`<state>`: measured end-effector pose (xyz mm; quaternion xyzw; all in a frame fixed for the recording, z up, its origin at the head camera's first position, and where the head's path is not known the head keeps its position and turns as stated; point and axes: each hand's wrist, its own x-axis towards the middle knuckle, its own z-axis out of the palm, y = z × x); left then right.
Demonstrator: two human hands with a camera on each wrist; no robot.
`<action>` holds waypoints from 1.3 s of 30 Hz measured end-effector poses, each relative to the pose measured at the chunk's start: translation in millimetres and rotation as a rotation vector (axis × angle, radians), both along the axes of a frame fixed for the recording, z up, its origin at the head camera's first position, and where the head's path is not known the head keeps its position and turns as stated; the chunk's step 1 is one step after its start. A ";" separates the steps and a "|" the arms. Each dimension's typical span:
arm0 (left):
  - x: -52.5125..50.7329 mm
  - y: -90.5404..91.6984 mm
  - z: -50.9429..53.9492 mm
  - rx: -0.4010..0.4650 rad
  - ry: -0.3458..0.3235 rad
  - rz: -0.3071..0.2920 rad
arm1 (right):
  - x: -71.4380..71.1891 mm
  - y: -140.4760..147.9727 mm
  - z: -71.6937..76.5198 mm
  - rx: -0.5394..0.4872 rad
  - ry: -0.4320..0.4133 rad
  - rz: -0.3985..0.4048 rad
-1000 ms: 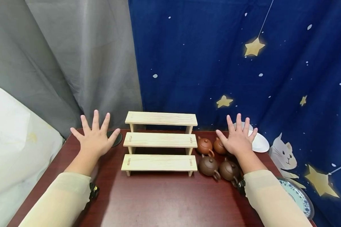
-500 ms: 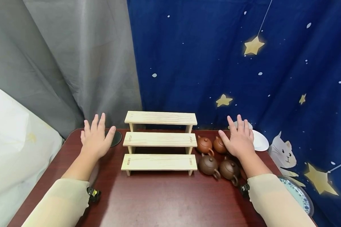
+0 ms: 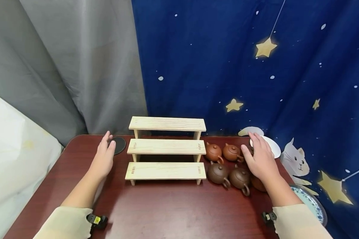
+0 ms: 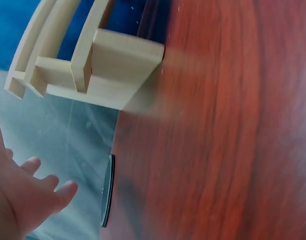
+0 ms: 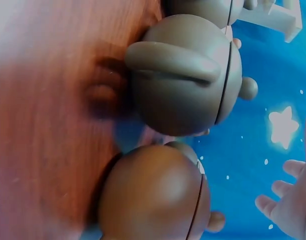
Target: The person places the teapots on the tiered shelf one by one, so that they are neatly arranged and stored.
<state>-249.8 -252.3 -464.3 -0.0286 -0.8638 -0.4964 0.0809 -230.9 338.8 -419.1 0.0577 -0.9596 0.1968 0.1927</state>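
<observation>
My left hand point(image 3: 103, 157) hovers over the table's left side, thumb toward the shelf, holding nothing. Just beyond it lies a flat dark disc point(image 3: 119, 145). At the centre back stands a three-step wooden shelf point(image 3: 166, 171) with bare boards. My right hand point(image 3: 261, 160) is raised above the teapots, also holding nothing, its fingers extended. Between shelf and right hand sit two reddish-brown teapots, one a teapot point(image 3: 213, 152) by the shelf, and two dark brown ones, including a teapot point(image 3: 240, 178). Another reddish-brown teapot point(image 5: 153, 192) is partly hidden under the right hand in the head view.
A white dish point(image 3: 272, 146) stands at the back right behind the right hand. A blue-patterned plate point(image 3: 309, 202) lies at the right table edge, partly behind the forearm. Grey and blue curtains hang behind the table point(image 3: 173, 212).
Both hands have drawn back toward me and turned from spread, palms-down, to thumbs-up with fingers closer together. More of the teapots near the right hand now shows. Shelf and teapots have stayed in place.
</observation>
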 end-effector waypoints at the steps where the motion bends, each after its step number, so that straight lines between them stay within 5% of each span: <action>1: 2.1 0.6 0.2 0.017 -0.013 -0.001 | 2.9 0.7 -0.7 -0.018 0.014 0.009; 11: 24.1 18.0 -6.3 0.182 -0.098 -0.124 | 35.9 15.5 -9.0 -0.189 0.020 0.024; 24: 34.7 24.8 -24.2 0.281 -0.244 -0.271 | 62.5 46.4 -31.8 -0.361 -0.053 -0.020; 39: 35.7 30.1 -30.3 0.348 -0.337 -0.355 | 71.5 64.5 -55.4 -0.305 -0.261 0.015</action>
